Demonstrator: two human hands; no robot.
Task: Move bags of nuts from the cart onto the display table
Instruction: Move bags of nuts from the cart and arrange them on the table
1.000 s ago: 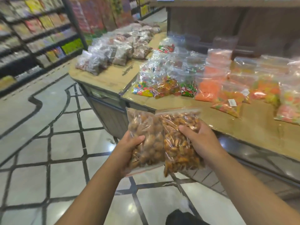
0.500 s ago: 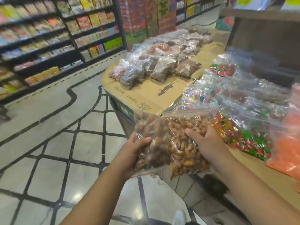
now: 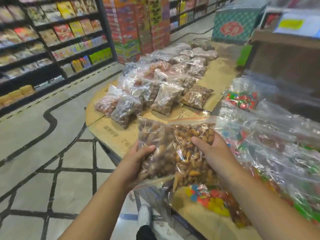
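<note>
I hold two clear bags of nuts side by side in front of me. My left hand (image 3: pixel 138 158) grips the left bag of round brown nuts (image 3: pixel 154 135) at its lower left edge. My right hand (image 3: pixel 213 151) grips the right bag of golden nuts (image 3: pixel 190 158), thumb on its front. Both bags hang over the near edge of the cardboard-covered display table (image 3: pixel 112 134). Several bags of nuts (image 3: pixel 164 97) lie in rows further back on that table. The cart is out of view.
Clear bags of coloured candy (image 3: pixel 242 97) cover the table to my right, some just below my right wrist. Store shelves (image 3: pixel 52 40) line the aisle at left, with stacked boxes (image 3: pixel 131 26) behind. My shoe (image 3: pixel 143 215) stands on the tiled floor.
I have walked left along the table; the nut bags on it are now much closer and the candy bags have slid to my right. Both hands still hold the same two bags.
</note>
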